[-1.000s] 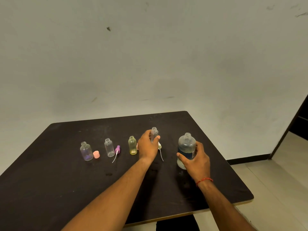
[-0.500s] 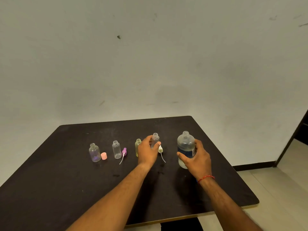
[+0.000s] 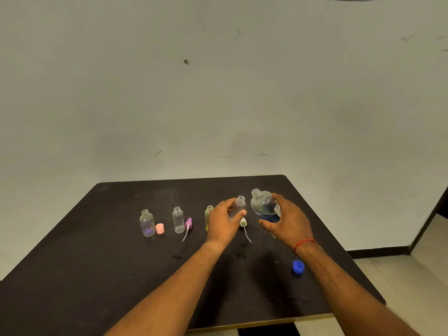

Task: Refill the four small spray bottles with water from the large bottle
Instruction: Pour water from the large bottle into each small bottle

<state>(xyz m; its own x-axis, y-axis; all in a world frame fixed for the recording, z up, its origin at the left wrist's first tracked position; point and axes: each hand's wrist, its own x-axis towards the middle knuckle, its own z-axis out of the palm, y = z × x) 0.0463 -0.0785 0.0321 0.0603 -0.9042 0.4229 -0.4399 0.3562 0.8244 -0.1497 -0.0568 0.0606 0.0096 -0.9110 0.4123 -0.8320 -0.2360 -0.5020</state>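
While right hand [image 3: 288, 220] grips big water bottle [image 3: 263, 204], bottle tips left toward small bottle mouth, cap off. Left hand [image 3: 224, 223] wraps around fourth small bottle [image 3: 240, 206], standing on black table [image 3: 97, 263]. Three other small bottles stand in row to left: purple-bottomed one [image 3: 147, 223], clear one [image 3: 178, 219], yellow one [image 3: 208, 215] half hidden. Blue cap [image 3: 298, 266] lies near right wrist.

Hands [image 3: 224, 223] on 2 uncapped bottles [image 3: 264, 206]
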